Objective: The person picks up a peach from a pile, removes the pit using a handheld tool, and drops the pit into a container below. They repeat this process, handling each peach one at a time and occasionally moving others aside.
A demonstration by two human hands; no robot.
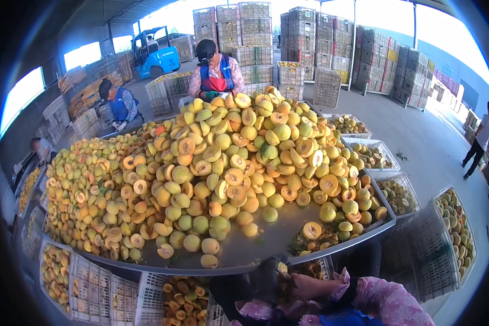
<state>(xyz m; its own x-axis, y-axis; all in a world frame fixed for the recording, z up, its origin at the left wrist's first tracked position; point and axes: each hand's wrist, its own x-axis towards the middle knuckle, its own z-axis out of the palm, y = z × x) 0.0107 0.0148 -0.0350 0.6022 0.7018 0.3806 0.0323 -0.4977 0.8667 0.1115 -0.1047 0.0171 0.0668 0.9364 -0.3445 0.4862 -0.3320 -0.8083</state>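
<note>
At the bottom centre, my left hand wears a dark glove and is closed at the near edge of a metal table. A small yellow piece of a peach shows at its fingertips. Close on its right, my right hand is bare, with the fingers curled in; what they hold is hidden. Beyond both hands, a large heap of peaches, many cut in half with hollow or brown centres, covers most of the table. One halved peach lies cut side up near the edge.
A crate of peach halves stands below the table edge, and a tall crate of whole fruit is at the right. Across the heap stands a co-worker; another bends at the left. A blue forklift and stacked crates are behind.
</note>
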